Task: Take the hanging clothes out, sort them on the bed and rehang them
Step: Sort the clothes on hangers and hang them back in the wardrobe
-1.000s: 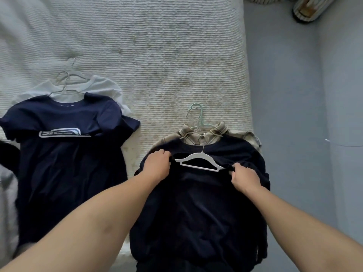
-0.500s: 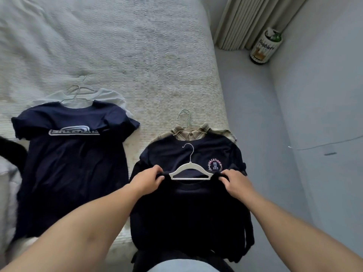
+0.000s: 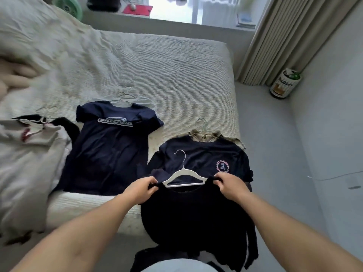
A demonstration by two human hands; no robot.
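A black top [image 3: 196, 214] on a white hanger [image 3: 184, 176] hangs off the bed's near edge. My left hand [image 3: 142, 188] grips its left shoulder and my right hand [image 3: 229, 185] grips its right shoulder. Under it on the bed [image 3: 167, 61] lies a navy shirt with a round pink logo [image 3: 204, 160], on top of a plaid shirt [image 3: 206, 135] with a pale green hanger. To the left lies a navy T-shirt with a white logo [image 3: 110, 146] over a white shirt. A light grey garment [image 3: 29, 154] sits at the far left.
A pillow and bedding lie at the bed's upper left. Grey floor [image 3: 275, 154] runs along the bed's right side to a wall. A curtain [image 3: 284, 36] hangs at the back right, with a printed bin [image 3: 283, 83] beside it. A window sill holds small items.
The view has tilted up and pulled back. Both hands have drawn the black top toward me, uncovering the navy shirt with the pink logo beneath it.
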